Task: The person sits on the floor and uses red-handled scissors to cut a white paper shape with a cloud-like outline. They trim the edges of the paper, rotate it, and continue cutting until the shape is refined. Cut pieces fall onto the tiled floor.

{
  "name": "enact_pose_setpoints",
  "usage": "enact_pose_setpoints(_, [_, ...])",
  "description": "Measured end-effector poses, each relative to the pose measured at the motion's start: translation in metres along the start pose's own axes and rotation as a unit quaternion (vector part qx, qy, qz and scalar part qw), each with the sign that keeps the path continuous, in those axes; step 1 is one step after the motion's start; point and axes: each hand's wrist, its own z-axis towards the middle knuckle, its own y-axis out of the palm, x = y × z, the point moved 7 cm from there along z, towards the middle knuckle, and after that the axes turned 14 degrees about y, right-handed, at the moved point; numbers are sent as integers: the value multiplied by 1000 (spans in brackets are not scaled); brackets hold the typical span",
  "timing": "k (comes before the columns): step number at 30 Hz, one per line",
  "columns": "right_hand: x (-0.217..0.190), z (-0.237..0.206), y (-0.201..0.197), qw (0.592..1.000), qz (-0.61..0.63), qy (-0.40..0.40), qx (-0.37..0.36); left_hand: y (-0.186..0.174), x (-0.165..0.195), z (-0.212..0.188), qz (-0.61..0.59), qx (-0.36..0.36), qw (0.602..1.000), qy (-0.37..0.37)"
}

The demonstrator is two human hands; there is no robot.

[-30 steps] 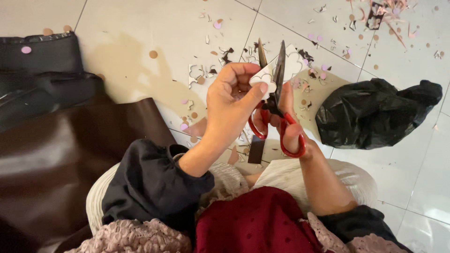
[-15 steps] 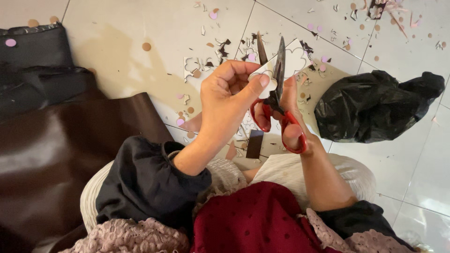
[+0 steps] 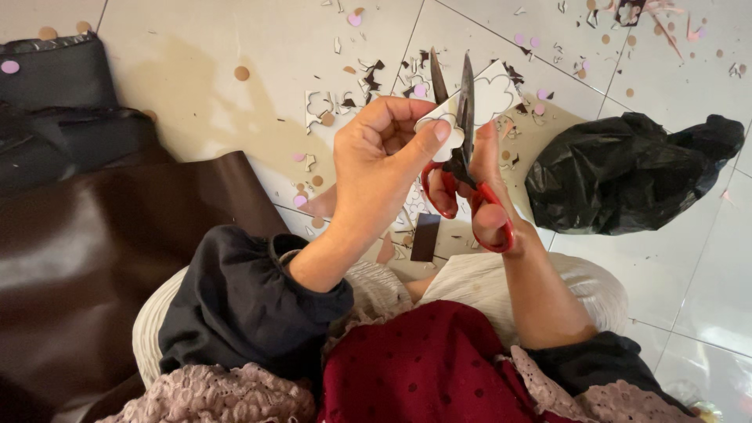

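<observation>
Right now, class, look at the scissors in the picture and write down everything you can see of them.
The scissors have two red looped plastic-looking handles and long dark metal blades. The blades point up and away from the person, parted in a narrow V, with a small white cut-out shape between them. The right hand grips the handles, fingers through the loops. The left hand pinches the cut-out beside the blades. They are held in the air above the scrap-strewn tiled floor.

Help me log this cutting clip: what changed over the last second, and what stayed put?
Little changed. The left hand turned the white cutout slightly, its thumb now pressed on the piece, and the scissors in the right hand stand a bit more upright, blades open. Both grips held. The black bag, brown sheet and floor scraps stayed.
</observation>
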Motion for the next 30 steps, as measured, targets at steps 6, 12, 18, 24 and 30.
enact_pose_setpoints(6, [-6, -1, -1, 1000, -18, -18, 5, 2, 0, 0, -10, -9, 1000, 0])
enact_pose_setpoints(12, [-25, -10, 3, 999, -27, -36, -8, 2, 2, 2, -23, -37, 999, -22])
enact_pose_setpoints(18, [-17, -7, 0, 999, -30, 12, 30, 5, 1, 0, -45, -27, 999, -8])
enact_pose_setpoints(24, [-21, -4, 2, 1000, 9, -9, 11, 5, -5, -1, -55, -22, 998, -32])
enact_pose_setpoints(30, [-18, -4, 1, 996, 9, 70, 59, 3, -6, 2, -28, -21, 998, -45])
